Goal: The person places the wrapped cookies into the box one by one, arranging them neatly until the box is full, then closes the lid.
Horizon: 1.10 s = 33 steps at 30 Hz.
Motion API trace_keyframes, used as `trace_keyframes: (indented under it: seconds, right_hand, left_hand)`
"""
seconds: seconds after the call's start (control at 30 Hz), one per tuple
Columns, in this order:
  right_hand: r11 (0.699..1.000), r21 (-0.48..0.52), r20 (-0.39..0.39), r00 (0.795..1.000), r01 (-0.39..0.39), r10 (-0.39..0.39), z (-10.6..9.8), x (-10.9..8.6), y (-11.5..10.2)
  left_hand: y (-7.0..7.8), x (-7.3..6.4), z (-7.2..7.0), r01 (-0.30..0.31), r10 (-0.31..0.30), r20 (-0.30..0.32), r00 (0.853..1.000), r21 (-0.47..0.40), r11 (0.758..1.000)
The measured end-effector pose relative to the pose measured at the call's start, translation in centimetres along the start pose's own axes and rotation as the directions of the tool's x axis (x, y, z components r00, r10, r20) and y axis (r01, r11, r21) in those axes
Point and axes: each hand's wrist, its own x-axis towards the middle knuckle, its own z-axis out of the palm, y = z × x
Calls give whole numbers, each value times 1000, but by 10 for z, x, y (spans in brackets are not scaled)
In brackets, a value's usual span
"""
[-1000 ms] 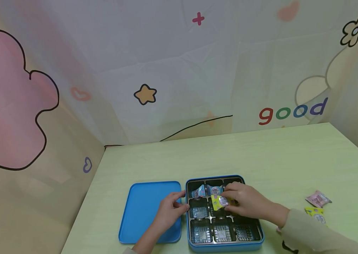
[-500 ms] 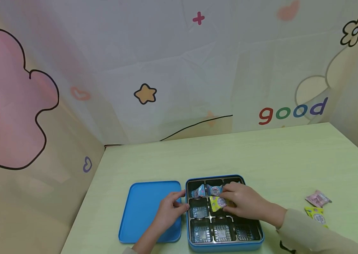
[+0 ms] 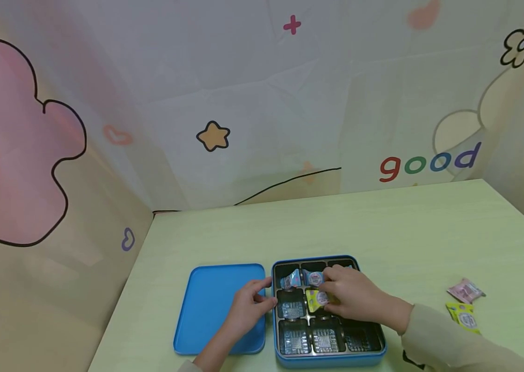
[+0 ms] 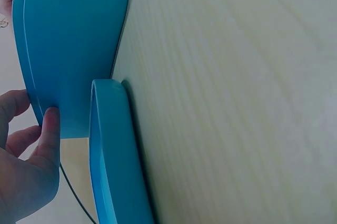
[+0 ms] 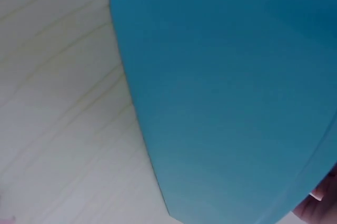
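Note:
A blue tin (image 3: pixel 332 360) with a black tray of several compartments stands on the table. My right hand (image 3: pixel 357 294) pinches a yellow wrapped candy (image 3: pixel 316 299) at the middle compartment, hiding part of the candy and the compartments to the right. Two blue wrapped candies, a left one (image 3: pixel 291 279) and a middle one (image 3: pixel 313 278), lie in the far row. My left hand (image 3: pixel 249 306) touches the tin's left side with extended fingers; the left wrist view shows its thumb (image 4: pixel 51 118) against the outer wall. In the right wrist view, the tin wall hides most of the right hand (image 5: pixel 321 203).
Left of the tin, a blue lid (image 3: pixel 217 310) lies on the table, under the left forearm. Farther right are a pink wrapped candy (image 3: pixel 466 291) and another yellow candy (image 3: pixel 463 316), close to the right sleeve (image 3: pixel 457 338). A printed cloth backdrop (image 3: pixel 262 103) borders the table.
My right hand has shifted slightly left with the yellow candy, which now sits lower at the middle compartment. The left hand stays on the tin's side.

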Motion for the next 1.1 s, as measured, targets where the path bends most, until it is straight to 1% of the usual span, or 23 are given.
trace_keyframes:
  seconds: [0.2,0.27,0.33,0.5,0.6,0.77,0.93,1.03,1.1]
  right_hand:
    - [1000,2,-4,1000,-11,11,1,-1,0]
    - [1000,3,-5,1000,-11,11,1,-2,0]
    - [1000,11,-1,1000,-12,12,1,-3,1]
    - [999,49,11,1000,-17,16,-2,-6,3]
    - [998,68,-2,1000,-10,10,-2,-8,5]
    - [997,73,-79,996,40,-34,-1,-12,11]
    - [994,56,-162,983,98,-88,-2,-14,16]
    - [992,50,-184,977,114,-103,-3,-15,18]
    - [992,46,-185,977,118,-108,-4,-16,19]
  left_hand:
    - [27,-9,-4,7,-7,4,1000,6,1000]
    - [31,-11,-5,7,-8,6,1000,10,1000]
    - [28,-10,-4,10,-10,8,1000,6,1000]
    - [6,-2,-1,2,-2,10,1000,-7,1000]
    - [-2,1,0,-8,8,13,1000,-6,1000]
    - [-2,1,0,-14,14,12,1000,-6,1000]
    - [-1,1,0,-17,17,7,1000,-1,1000]
    - [0,0,0,-14,14,4,1000,-2,1000]
    - [8,-2,-1,-7,7,3,1000,5,1000]
